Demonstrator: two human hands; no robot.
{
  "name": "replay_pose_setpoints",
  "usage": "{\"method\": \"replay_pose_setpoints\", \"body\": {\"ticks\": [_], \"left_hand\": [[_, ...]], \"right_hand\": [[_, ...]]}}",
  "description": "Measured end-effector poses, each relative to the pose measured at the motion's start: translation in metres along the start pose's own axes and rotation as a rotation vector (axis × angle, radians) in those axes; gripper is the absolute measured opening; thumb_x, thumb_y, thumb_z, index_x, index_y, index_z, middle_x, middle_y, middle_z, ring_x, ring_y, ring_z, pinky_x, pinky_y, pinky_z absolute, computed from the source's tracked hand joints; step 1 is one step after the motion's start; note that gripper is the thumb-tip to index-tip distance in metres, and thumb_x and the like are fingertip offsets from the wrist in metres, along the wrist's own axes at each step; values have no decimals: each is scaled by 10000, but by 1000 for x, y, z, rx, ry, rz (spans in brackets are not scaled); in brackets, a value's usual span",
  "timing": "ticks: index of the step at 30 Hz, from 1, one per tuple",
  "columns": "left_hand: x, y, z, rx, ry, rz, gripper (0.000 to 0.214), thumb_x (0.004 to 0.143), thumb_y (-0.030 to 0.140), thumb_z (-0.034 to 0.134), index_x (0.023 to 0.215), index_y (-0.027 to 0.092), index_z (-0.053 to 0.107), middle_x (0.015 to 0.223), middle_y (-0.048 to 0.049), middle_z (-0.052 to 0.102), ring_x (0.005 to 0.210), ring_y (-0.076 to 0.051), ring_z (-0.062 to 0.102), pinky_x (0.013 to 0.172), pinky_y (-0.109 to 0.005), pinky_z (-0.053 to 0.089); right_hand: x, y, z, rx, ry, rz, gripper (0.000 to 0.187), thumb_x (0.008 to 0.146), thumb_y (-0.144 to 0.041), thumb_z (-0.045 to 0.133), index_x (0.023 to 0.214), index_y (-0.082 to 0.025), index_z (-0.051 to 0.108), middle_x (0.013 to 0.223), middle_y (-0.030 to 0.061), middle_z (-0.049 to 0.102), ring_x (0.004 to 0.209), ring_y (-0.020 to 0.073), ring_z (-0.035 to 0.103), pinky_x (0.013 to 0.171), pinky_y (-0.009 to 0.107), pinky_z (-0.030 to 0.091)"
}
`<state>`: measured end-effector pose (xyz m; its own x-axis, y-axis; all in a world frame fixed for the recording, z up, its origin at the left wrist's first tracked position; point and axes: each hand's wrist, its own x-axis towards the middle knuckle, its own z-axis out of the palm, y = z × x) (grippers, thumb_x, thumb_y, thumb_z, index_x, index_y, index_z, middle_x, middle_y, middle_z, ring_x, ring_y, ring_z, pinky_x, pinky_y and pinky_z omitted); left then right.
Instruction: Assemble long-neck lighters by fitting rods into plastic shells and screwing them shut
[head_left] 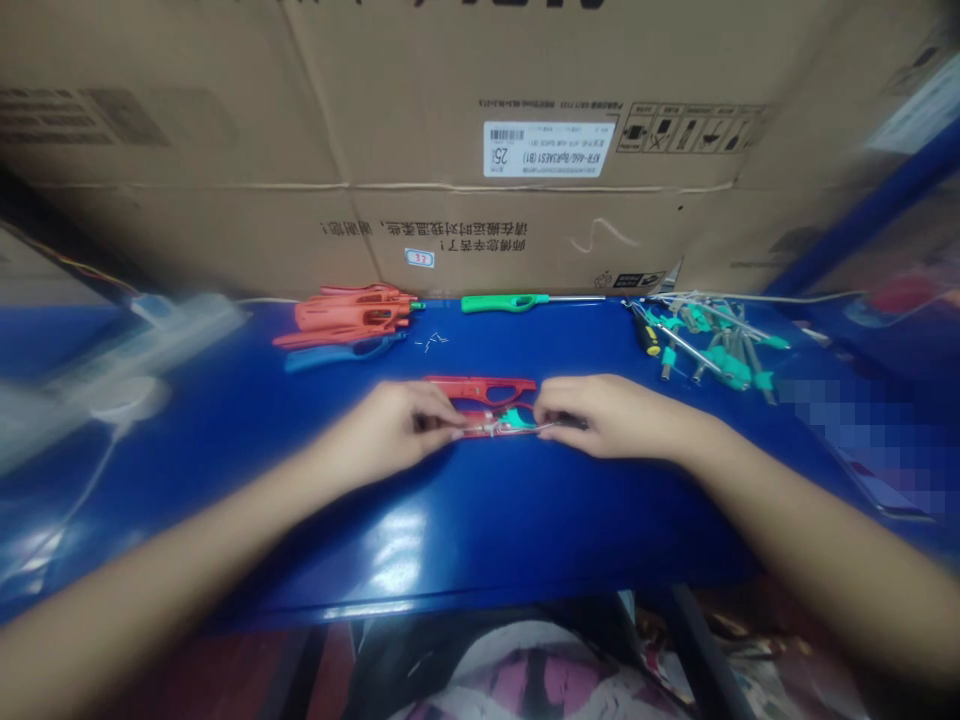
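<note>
Left hand [409, 425] and right hand [596, 413] face each other, both curled in a pinch.

Left end of the lower red shell [472, 431] is kinda covered by the left hand [401, 425], and the dark thing [576, 422] is mostly hidden by the right hand [600, 412]. White power strip [196, 338] is badly blurred, tiny pale bits [432, 341] can't be identified, and the carton's top lettering [517, 4] is cut off.

Watching my feed, I see the left hand [397, 425] and right hand [600, 418] bare, and both forearms [225, 535] bare too. At the bottom edge I make out a patterned garment [536, 670] in pinkish purple, greyish white and black, beside dark cloth [416, 650]; blur hides its cut.
</note>
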<state>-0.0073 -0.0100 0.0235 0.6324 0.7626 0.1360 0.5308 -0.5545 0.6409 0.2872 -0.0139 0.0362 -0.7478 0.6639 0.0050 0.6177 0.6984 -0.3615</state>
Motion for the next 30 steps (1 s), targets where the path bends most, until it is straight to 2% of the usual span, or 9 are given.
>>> {"method": "replay_pose_setpoints", "body": {"ticks": [5, 12, 23, 27, 30], "left_hand": [[-2, 1, -5, 31, -28, -5, 170, 877, 243, 686, 996, 220, 804, 928, -42, 774, 770, -165, 696, 684, -262, 531], [-2, 0, -2, 59, -2, 11, 185, 911, 332, 679, 1003, 219, 793, 922, -45, 767, 754, -160, 670, 689, -256, 508], [-1, -1, 0, 46, -17, 8, 149, 901, 259, 684, 994, 220, 794, 865, -29, 738, 746, -152, 654, 687, -259, 493], [-3, 4, 1, 122, 17, 79, 164, 898, 260, 672, 1017, 205, 771, 918, -47, 726, 829, -181, 649, 738, -292, 505], [-3, 7, 3, 184, 68, 171, 207, 904, 264, 664, 1084, 193, 739, 1014, -71, 707, 955, -219, 624, 839, -341, 508]], "right_hand": [[0, -4, 0, 15, -10, -13, 94, 943, -278, 616, 986, -211, 665, 949, 24, 675, 778, 150, 589, 643, 264, 387], [4, -4, 4, 10, 15, -19, 137, 979, -305, 572, 963, -207, 666, 945, 34, 686, 792, 161, 601, 664, 268, 398], [6, -8, 8, -33, 30, -9, 151, 988, -303, 556, 935, -200, 652, 936, 31, 683, 803, 167, 609, 670, 274, 406], [4, -9, 7, -61, 76, -19, 107, 969, -284, 581, 987, -208, 655, 1033, 45, 672, 862, 177, 627, 693, 279, 440], [4, -11, 8, -59, 121, -41, 117, 964, -277, 588, 1030, -212, 659, 1085, 56, 673, 907, 185, 645, 725, 282, 461]]}}
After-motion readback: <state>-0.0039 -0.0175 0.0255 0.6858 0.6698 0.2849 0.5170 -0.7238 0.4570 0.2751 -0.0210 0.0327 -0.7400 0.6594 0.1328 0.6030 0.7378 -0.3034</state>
